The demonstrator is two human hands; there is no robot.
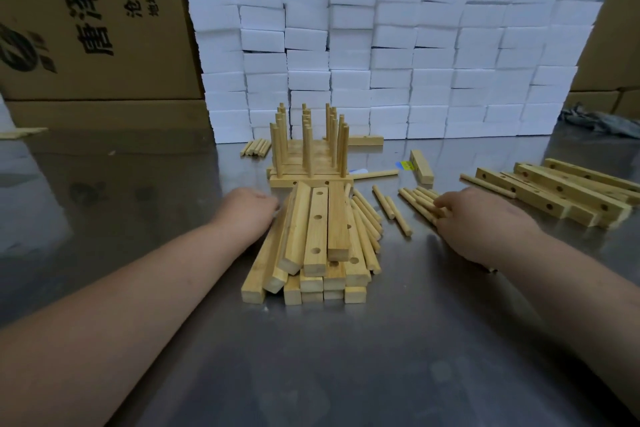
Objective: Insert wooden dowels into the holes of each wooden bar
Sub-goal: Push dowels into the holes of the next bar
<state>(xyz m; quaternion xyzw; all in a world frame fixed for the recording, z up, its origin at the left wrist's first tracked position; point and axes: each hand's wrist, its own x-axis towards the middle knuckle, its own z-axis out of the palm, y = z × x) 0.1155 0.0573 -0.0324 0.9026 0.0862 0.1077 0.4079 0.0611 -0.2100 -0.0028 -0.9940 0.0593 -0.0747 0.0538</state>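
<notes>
I see doweled bars (308, 166) behind, a pile of empty bars (318, 236) left. Left grip (249, 208) touches it, closure hidden; right grip (485, 222) curls round loose dowels (420, 201).

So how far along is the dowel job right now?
Done: several bars farther back hold upright dowels. In hand: right hand on the loose dowels, left hand against the pile of empty bars. Left: that pile, plus more bars at right.

Two of mine: left hand (247, 210), right hand (485, 224); front bar stack (318, 253): roughly dozen; right bar pile (561, 191): about five; loose dowels (384, 202): some two dozen; foam blocks (433, 59): nine columns.
</notes>
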